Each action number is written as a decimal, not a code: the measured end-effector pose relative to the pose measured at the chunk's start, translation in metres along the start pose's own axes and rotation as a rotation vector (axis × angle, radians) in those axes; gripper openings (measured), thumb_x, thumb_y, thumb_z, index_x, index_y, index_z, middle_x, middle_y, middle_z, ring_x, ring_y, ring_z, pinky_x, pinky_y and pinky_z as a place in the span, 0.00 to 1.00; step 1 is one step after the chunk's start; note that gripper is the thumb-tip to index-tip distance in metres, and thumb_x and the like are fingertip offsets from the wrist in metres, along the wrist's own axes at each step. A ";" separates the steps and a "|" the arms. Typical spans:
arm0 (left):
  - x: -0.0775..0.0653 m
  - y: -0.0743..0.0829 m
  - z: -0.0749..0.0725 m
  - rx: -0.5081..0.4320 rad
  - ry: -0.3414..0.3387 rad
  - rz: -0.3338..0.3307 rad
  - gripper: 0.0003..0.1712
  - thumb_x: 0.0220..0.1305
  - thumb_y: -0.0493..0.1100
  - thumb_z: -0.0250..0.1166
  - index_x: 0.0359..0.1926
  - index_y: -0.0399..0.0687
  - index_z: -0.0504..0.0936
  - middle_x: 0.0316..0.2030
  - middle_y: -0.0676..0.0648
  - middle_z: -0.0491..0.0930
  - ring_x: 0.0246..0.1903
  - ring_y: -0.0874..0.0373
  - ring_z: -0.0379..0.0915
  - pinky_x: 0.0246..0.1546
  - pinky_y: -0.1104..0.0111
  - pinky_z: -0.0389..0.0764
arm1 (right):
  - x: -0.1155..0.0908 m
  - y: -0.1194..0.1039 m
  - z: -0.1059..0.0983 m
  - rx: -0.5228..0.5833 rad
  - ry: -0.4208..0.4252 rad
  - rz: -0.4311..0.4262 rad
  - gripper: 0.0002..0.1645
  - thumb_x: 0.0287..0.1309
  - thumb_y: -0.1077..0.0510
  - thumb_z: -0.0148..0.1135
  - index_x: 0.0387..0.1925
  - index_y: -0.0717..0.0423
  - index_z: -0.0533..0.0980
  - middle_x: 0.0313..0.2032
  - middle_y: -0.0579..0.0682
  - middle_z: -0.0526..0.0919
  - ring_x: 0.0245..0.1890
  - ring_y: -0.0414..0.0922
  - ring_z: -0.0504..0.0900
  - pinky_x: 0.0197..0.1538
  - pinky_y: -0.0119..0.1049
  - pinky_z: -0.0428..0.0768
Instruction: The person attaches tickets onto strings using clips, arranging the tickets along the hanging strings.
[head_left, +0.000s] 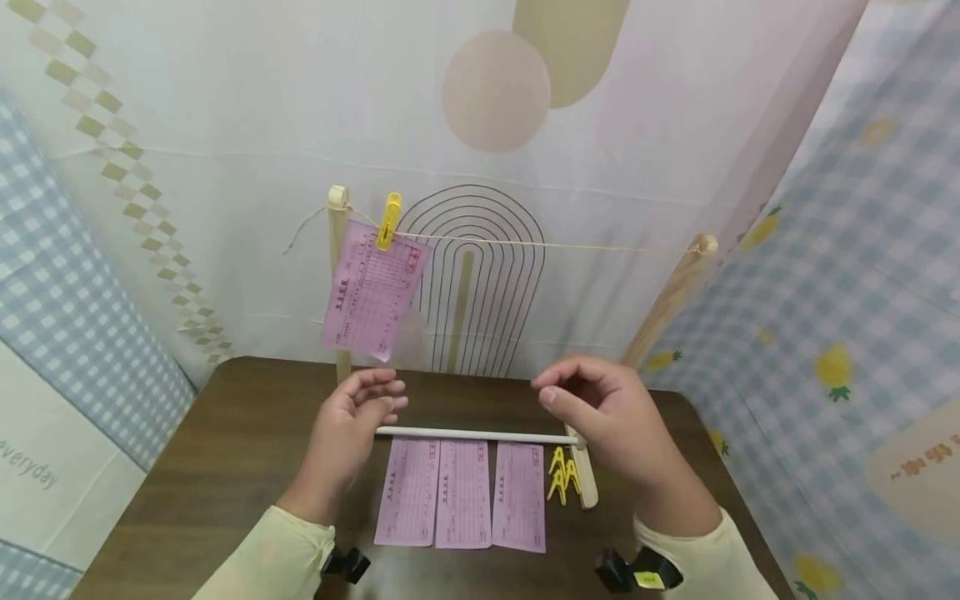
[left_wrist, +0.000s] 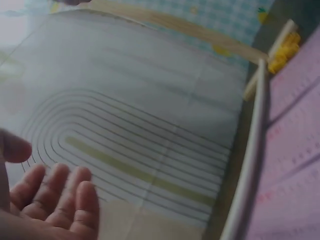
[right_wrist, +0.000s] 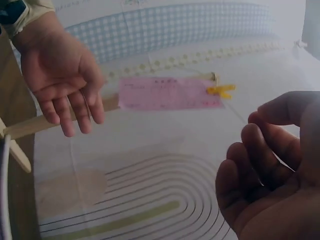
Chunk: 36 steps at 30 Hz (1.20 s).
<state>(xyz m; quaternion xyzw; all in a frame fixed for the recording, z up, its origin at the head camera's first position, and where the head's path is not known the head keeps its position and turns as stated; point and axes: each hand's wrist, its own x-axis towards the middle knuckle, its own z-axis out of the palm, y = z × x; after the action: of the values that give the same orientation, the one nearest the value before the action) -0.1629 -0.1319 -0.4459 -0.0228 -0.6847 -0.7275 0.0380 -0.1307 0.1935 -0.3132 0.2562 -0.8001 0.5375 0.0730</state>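
A pink printed slip (head_left: 377, 292) hangs tilted from a string (head_left: 517, 242), held by a yellow clothespin (head_left: 389, 222). Below it my left hand (head_left: 352, 425) hovers near the white rod (head_left: 472, 434), its palm turned inward, fingers loosely bent and holding nothing. My right hand (head_left: 600, 408) is raised over the rack's right foot. Its fingers are loosely curled with thumb and forefinger close together, and the right wrist view shows nothing between them. Three more pink slips (head_left: 463, 493) lie side by side on the table. Several yellow clothespins (head_left: 563, 477) sit right of them.
The string runs between a left wooden post (head_left: 339, 250) and a right wooden post (head_left: 671, 296). A wooden foot (head_left: 587, 479) lies beside the loose clothespins. Behind the brown table (head_left: 225, 467) hangs a patterned cloth (head_left: 300, 100), with checked cloth (head_left: 840, 275) along the right side.
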 end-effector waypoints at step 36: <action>-0.021 -0.081 0.011 1.144 -0.156 -0.230 0.62 0.57 0.71 0.80 0.70 0.22 0.75 0.60 0.25 0.80 0.49 0.38 0.86 0.49 0.39 0.88 | -0.083 0.180 0.032 -0.773 -0.083 0.675 0.28 0.56 0.42 0.82 0.17 0.49 0.73 0.17 0.46 0.76 0.19 0.44 0.72 0.24 0.40 0.68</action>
<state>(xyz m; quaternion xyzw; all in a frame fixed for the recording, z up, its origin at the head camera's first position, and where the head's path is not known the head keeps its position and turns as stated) -0.1491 -0.1161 -0.5272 0.0224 -0.9672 -0.2382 -0.0852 -0.1425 0.2446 -0.5065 -0.0411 -0.9806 0.1856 -0.0472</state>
